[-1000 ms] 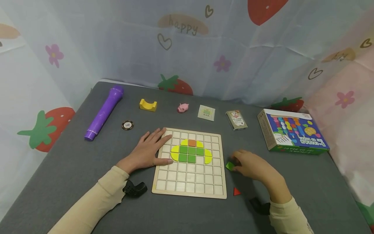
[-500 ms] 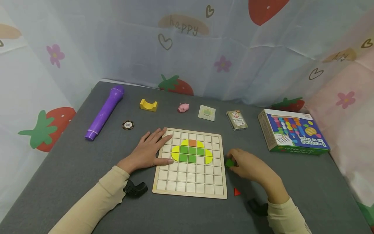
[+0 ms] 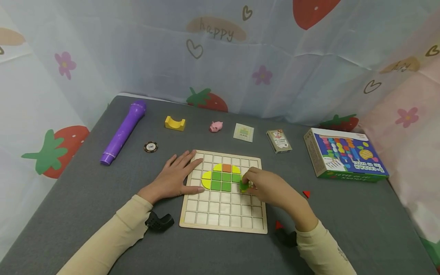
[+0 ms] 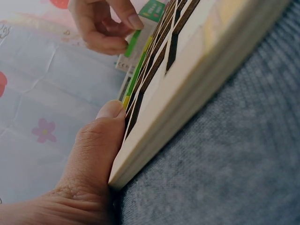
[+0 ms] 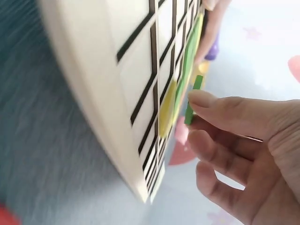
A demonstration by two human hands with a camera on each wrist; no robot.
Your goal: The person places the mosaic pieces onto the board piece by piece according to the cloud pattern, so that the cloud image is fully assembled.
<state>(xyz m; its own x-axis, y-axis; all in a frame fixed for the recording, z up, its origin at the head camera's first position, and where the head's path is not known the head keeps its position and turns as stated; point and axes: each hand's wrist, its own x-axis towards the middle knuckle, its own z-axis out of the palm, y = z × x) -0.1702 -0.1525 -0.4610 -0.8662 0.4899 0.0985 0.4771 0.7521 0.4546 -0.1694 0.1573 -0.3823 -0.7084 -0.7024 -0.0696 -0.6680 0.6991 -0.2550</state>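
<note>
A wooden grid board [image 3: 223, 214] lies on the grey table, with yellow, green and orange tiles [image 3: 225, 177] set in its upper rows. My right hand [image 3: 264, 189] is over the board's right side and pinches a small green tile [image 3: 243, 186] just above the cells beside the yellow piece; the same green tile [image 5: 193, 101] shows between the fingertips in the right wrist view. My left hand [image 3: 173, 176] lies flat on the board's left edge, its thumb [image 4: 101, 140] pressed against the wooden rim [image 4: 197, 79].
Two red triangles [image 3: 306, 194] [image 3: 278, 225] lie right of the board. Along the back are a purple toy microphone [image 3: 122, 132], a poker chip [image 3: 150, 146], a yellow block [image 3: 175, 123], a pink pig [image 3: 215, 126], a card [image 3: 243, 132], a card deck [image 3: 278, 141] and a colourful box [image 3: 345, 159].
My right hand lifted the green tile from the table right of the board and carried it left over the board. A red triangle it covered now shows. The left hand stayed put.
</note>
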